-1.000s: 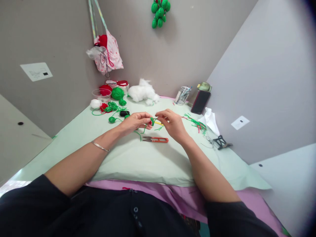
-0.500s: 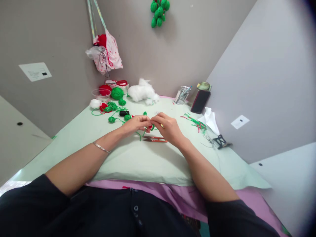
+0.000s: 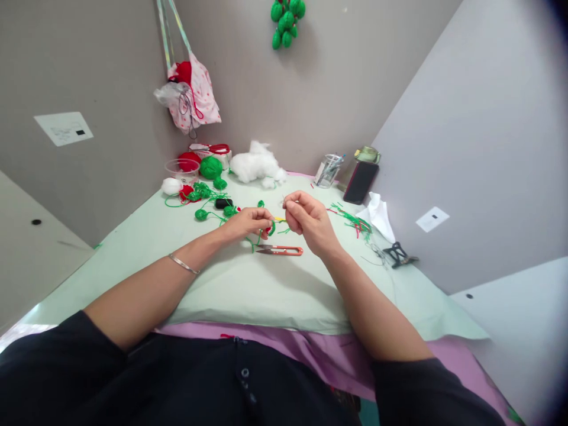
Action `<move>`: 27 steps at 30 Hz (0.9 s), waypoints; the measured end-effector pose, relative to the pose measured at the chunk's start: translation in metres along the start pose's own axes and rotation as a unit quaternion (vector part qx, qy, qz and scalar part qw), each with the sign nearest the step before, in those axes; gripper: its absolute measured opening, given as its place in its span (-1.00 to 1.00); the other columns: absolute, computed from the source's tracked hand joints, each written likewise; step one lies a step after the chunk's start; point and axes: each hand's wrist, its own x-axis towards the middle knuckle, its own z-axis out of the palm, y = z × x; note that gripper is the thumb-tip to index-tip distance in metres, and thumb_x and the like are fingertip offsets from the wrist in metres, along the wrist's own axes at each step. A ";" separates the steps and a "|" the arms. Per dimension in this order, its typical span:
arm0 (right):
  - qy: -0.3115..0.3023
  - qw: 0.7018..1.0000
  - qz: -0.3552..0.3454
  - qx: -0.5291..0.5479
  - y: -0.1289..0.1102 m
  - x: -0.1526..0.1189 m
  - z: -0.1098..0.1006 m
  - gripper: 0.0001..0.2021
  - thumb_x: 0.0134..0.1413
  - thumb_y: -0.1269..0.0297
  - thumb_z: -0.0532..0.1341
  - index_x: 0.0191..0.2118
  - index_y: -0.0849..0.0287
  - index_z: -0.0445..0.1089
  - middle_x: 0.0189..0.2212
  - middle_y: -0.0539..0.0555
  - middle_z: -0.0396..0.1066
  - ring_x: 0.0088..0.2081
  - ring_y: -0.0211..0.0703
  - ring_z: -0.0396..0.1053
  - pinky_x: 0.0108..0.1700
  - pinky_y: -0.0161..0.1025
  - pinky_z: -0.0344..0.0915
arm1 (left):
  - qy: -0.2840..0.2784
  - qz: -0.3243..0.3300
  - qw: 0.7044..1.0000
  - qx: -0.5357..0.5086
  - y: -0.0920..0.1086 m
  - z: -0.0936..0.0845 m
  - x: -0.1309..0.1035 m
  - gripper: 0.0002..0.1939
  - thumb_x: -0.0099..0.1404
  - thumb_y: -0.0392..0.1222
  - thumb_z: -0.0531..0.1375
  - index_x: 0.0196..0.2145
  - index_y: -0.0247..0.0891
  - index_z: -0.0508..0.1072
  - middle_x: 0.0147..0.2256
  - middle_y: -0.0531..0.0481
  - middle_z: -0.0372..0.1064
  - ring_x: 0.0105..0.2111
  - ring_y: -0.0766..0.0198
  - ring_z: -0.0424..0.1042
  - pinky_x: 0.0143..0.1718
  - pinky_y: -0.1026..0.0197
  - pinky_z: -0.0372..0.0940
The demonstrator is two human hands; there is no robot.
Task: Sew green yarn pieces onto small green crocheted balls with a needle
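Note:
My left hand (image 3: 255,223) pinches a small green and red crocheted piece (image 3: 271,228) between thumb and fingers. My right hand (image 3: 309,220) is raised a little to the right, its thumb and fingertips pressed together; what they hold is too fine to make out. Between the hands shows a thin yellow tool (image 3: 279,219), its kind unclear. Orange-handled thread snips (image 3: 279,251) lie on the table just in front. Green yarn runs under and beside my left hand, near small green balls (image 3: 201,215).
A plastic tub (image 3: 181,168), green yarn (image 3: 210,168) and white stuffing (image 3: 257,164) stand at the back. On the right are a pen cup (image 3: 328,171), a phone (image 3: 361,183), yarn scraps (image 3: 350,220), tissue (image 3: 378,216) and a black clip-like object (image 3: 399,254). Walls close in behind.
My right hand has drawn away from the left, to the right and slightly up. The green and red piece stays in my left hand, and more of the snips shows.

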 end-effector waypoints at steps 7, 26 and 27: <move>0.072 0.990 -0.057 -0.102 0.004 0.006 -0.014 -0.84 0.18 0.16 0.20 -0.24 0.14 0.36 -0.44 -0.01 0.36 -0.52 -0.34 0.21 -0.48 -0.33 0.17 | -0.013 0.012 0.997 -0.074 -0.002 -0.006 0.002 -0.63 0.09 -0.04 0.35 -0.22 -0.29 0.42 -0.41 0.05 0.38 -0.46 0.37 0.39 -0.32 0.22 0.31; 0.011 0.825 -0.164 -0.540 0.022 0.004 -0.026 -0.80 0.27 0.29 0.12 -0.22 0.07 0.51 -0.41 0.04 0.31 -0.31 -0.18 0.27 -0.28 -0.27 0.15 | 0.013 0.058 0.995 -0.078 0.003 -0.013 0.003 -0.69 0.14 -0.07 0.32 -0.22 -0.27 0.40 -0.41 0.09 0.34 -0.47 0.42 0.34 -0.35 0.29 0.29; 0.010 0.825 -0.164 -0.540 0.022 0.004 -0.026 -0.80 0.27 0.29 0.12 -0.22 0.07 0.51 -0.41 0.04 0.31 -0.31 -0.18 0.26 -0.28 -0.27 0.15 | 0.011 0.059 0.995 -0.077 0.003 -0.013 0.003 -0.69 0.14 -0.08 0.32 -0.22 -0.27 0.40 -0.41 0.09 0.34 -0.47 0.42 0.34 -0.35 0.30 0.29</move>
